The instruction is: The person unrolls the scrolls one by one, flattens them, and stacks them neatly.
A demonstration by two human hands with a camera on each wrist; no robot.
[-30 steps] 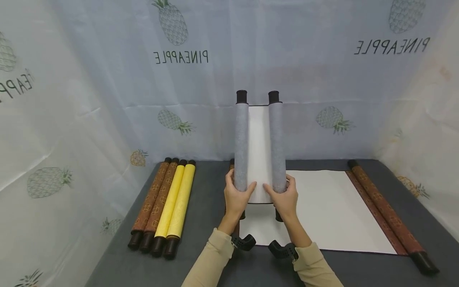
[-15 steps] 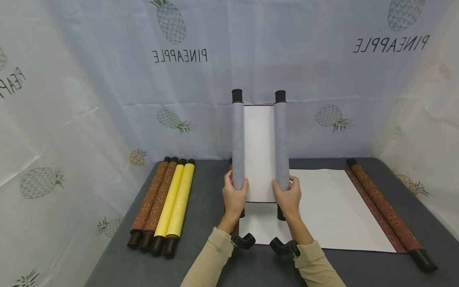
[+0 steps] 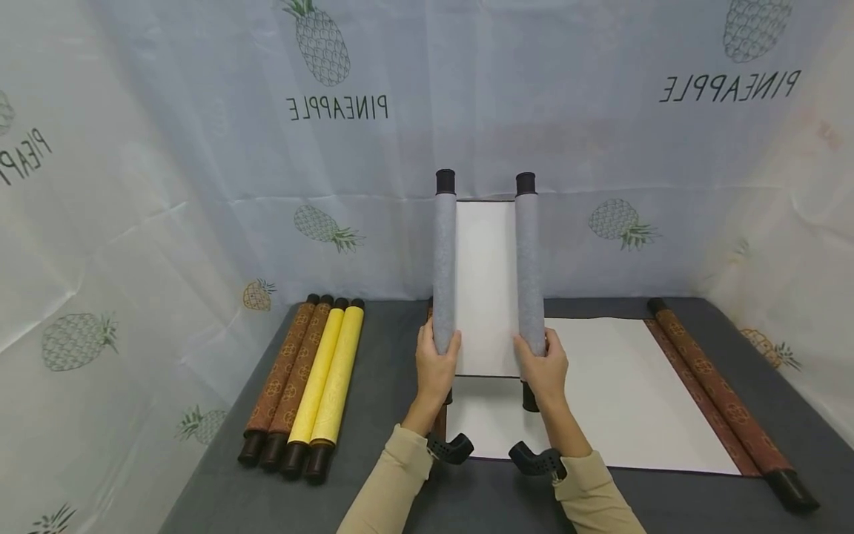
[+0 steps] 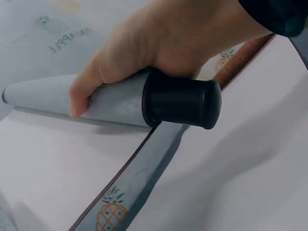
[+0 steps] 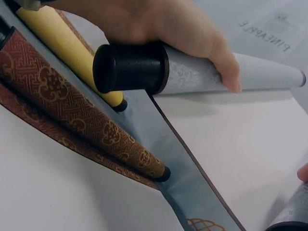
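Observation:
A grey-blue hanging scroll with black end knobs is held up, partly unrolled, a white paper strip [image 3: 485, 289] showing between its two rolls. My left hand [image 3: 437, 367] grips the left roll [image 3: 444, 259] near its lower end, the thumb on the inner side. Around the right roll [image 3: 530, 274] the fingers of my right hand [image 3: 543, 371] are curled in the same way. In the left wrist view, the black knob [image 4: 185, 101] sticks out below the left hand. Below the held scroll, an unrolled brown-edged scroll [image 3: 640, 393] lies on the table, its left roll mostly hidden.
Two brown patterned scrolls [image 3: 283, 363] and two yellow scrolls [image 3: 338, 371] lie rolled side by side at the left of the dark table [image 3: 373, 445]. A brown roll [image 3: 723, 400] ends the open scroll at right. A pineapple-print curtain [image 3: 480, 96] hangs behind.
The two rolls of the grey-blue scroll have moved apart, so a wider white strip shows between them. My right hand has shifted right with its roll; my left hand has barely moved.

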